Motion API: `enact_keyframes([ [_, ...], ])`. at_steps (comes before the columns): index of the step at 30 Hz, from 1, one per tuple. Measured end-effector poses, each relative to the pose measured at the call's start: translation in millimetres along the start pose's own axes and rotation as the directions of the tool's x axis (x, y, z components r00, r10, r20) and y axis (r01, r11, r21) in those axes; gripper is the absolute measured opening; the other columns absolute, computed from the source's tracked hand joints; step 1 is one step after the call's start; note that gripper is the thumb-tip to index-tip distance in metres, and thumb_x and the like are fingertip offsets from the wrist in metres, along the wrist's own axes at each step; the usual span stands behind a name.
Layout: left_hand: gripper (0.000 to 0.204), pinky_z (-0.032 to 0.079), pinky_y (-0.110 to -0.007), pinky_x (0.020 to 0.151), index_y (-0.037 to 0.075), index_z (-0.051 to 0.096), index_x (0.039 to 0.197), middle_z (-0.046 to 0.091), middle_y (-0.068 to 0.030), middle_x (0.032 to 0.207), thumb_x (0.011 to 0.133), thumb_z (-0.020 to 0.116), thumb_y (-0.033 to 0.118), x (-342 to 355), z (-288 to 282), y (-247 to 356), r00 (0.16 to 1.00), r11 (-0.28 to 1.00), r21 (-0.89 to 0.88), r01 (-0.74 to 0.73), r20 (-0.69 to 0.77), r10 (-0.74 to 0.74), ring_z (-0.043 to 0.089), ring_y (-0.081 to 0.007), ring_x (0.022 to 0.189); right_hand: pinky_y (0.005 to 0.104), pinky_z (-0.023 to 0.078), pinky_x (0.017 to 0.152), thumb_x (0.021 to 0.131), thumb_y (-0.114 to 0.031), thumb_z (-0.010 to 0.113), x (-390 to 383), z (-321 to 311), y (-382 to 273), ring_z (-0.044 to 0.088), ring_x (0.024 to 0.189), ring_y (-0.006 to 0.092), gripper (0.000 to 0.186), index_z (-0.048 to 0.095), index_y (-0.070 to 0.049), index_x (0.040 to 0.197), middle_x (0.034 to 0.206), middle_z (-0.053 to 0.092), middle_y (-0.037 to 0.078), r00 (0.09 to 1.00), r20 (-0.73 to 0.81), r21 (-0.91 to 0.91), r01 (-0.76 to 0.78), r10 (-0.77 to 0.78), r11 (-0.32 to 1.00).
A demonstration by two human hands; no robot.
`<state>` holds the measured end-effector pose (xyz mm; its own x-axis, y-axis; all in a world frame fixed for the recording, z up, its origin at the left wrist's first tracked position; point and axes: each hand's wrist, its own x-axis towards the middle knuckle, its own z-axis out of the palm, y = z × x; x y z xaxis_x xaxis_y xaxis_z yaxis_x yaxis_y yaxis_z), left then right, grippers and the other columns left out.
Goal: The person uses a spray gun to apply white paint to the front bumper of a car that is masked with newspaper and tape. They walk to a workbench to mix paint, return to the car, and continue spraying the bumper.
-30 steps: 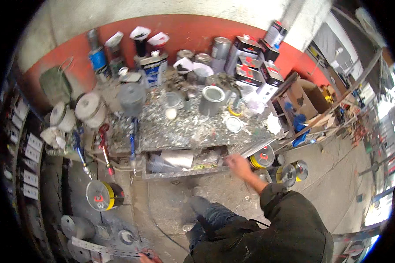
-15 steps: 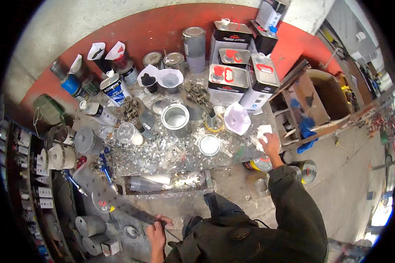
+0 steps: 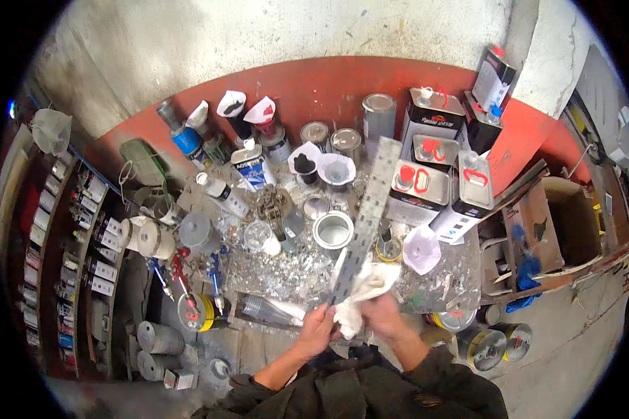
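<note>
In my left hand [image 3: 316,332] is the lower end of a long, flat grey strip [image 3: 376,195] with rows of dark slots or marks. The strip slants up over the bench, its far end in front of the square metal cans. My right hand [image 3: 386,318] is closed on a crumpled white cloth [image 3: 372,281], which lies against the lower part of the strip. Some of the right fingers are hidden by the cloth. Just beyond the strip, an open metal tin [image 3: 333,229] stands on the paint-spattered workbench [image 3: 297,269].
Square metal cans [image 3: 418,188] crowd the bench's back right. Cups with paper strainers [image 3: 335,171] stand mid-back. Spray guns [image 3: 215,279] hang at the left front edge, with a clear plastic cup [image 3: 259,237] behind. Shelves [image 3: 80,279] line the left; a wooden rack [image 3: 538,230] stands right.
My left hand has raised the strip from low on the left to over the bench. My right hand has brought the white cloth from the bench's right side onto the strip.
</note>
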<state>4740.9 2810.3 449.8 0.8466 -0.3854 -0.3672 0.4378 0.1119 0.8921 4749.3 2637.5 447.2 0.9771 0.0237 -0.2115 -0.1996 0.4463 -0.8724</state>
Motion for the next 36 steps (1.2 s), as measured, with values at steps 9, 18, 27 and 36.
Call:
enact_keyframes([
  [9,0.030,0.036,-0.023,0.049,0.004,0.057,0.097,0.059,-0.0016,0.071,0.104,0.043,0.029,-29.1,-52.8,41.7,0.994,0.990,0.123,0.066,0.075,-0.076,0.050,-0.0066,0.058,0.0280,0.051,0.076,0.092,-0.008,0.063,71.1,87.5,-61.8,0.063,0.087,0.0130,0.020,0.061,-0.002,0.111,0.099,0.066,0.002,0.931,-0.279,0.049,0.259,-0.236,0.965],
  [18,0.032,0.041,-0.025,0.052,0.002,0.062,0.095,0.060,-0.0008,0.063,0.104,0.044,0.027,-73.2,-111.7,66.3,0.974,0.963,0.265,-0.044,0.226,-0.018,0.052,-0.0071,0.055,0.0326,0.051,0.086,0.090,-0.009,0.061,128.0,42.3,-99.0,0.062,0.101,0.0178,0.034,0.056,0.000,0.123,0.115,0.064,0.008,0.785,-0.099,-0.178,0.590,-0.611,0.787],
  [27,0.038,0.042,-0.023,0.049,-0.001,0.057,0.119,0.069,-0.0136,0.081,0.103,0.041,0.030,-106.1,-225.7,81.9,0.936,0.955,-0.178,-0.237,-0.306,0.175,0.053,-0.0098,0.052,0.0321,0.050,0.085,0.087,-0.007,0.059,187.5,55.4,-186.9,0.063,0.101,0.0198,0.040,0.057,0.004,0.126,0.119,0.062,0.012,0.727,-0.124,-0.419,0.579,-0.676,0.699],
  [36,0.039,0.042,-0.023,0.048,-0.004,0.059,0.117,0.069,-0.0148,0.084,0.104,0.040,0.028,-133.3,-254.7,21.2,0.847,0.948,-0.248,-0.201,-0.530,0.041,0.054,-0.0111,0.053,0.0351,0.050,0.080,0.083,-0.003,0.065,337.1,335.8,-81.6,0.066,0.089,0.0188,0.017,0.067,0.004,0.099,0.097,0.071,0.014,0.599,0.136,-0.517,0.722,-0.790,0.459],
])
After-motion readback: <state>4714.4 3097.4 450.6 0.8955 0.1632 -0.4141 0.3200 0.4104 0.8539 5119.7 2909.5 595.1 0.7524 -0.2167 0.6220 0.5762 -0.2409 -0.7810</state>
